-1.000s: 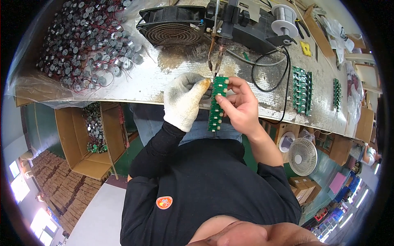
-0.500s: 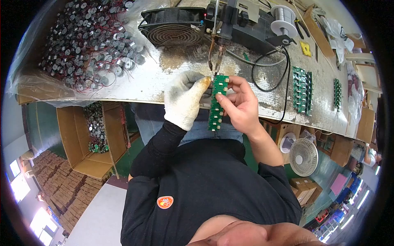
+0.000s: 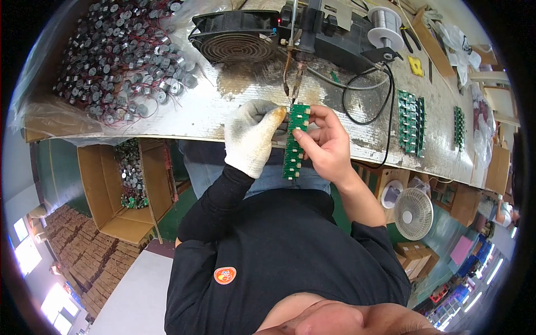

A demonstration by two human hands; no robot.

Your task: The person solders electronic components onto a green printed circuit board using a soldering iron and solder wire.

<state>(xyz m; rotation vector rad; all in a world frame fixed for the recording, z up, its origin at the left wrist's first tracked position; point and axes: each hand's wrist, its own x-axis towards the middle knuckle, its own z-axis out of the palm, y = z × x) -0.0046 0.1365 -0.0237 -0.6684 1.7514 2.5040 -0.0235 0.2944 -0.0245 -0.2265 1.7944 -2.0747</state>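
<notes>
A long green circuit board strip (image 3: 292, 153) with several small white connectors stands lengthwise in front of me. My bare right hand (image 3: 329, 142) grips its right side, thumb across the face and fingers behind. At the strip's upper left edge, my left hand (image 3: 250, 137), in a white glove with stained fingertips, is closed in a pinch. Whatever sits between those fingertips is too small or hidden to make out. Just above the strip's far end is the tip of a soldering iron (image 3: 297, 84), mounted on a black soldering machine (image 3: 340, 47), with a thin feed tube beside it.
Many small metal motors (image 3: 123, 61) with red wires are heaped at the left. A black fan (image 3: 234, 39) and a solder wire spool (image 3: 385, 28) stand at the back. More circuit board strips (image 3: 411, 123) lie to the right. Below the table's left edge is a cardboard box (image 3: 117, 223).
The board strip and both hands have shifted very slightly toward me. Both grips look the same.
</notes>
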